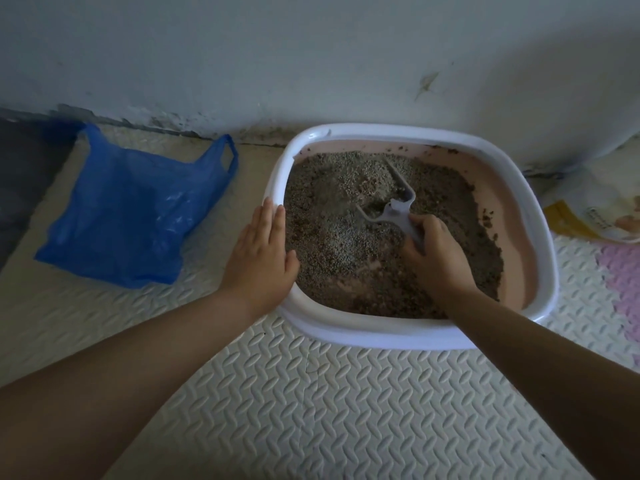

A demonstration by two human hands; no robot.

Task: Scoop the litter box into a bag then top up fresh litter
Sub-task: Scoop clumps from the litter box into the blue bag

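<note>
A litter box point(540, 216) with a white rim and pink inner wall stands on the floor against the wall, holding grey-brown litter point(332, 216). My right hand point(438, 258) is inside it, gripping the handle of a pale grey scoop point(394, 206) whose blade is dug into the litter and partly buried. My left hand point(259, 261) lies flat, fingers together, on the box's left rim. A blue plastic bag point(135, 213) lies crumpled on the floor to the left, handles toward the wall.
A white and yellow litter sack point(595, 216) leans at the far right beside the box. Cream foam floor mats point(346, 410) cover the floor, with a pink mat point(623, 282) at the right edge. A dark grey cushion point(24, 174) sits at far left.
</note>
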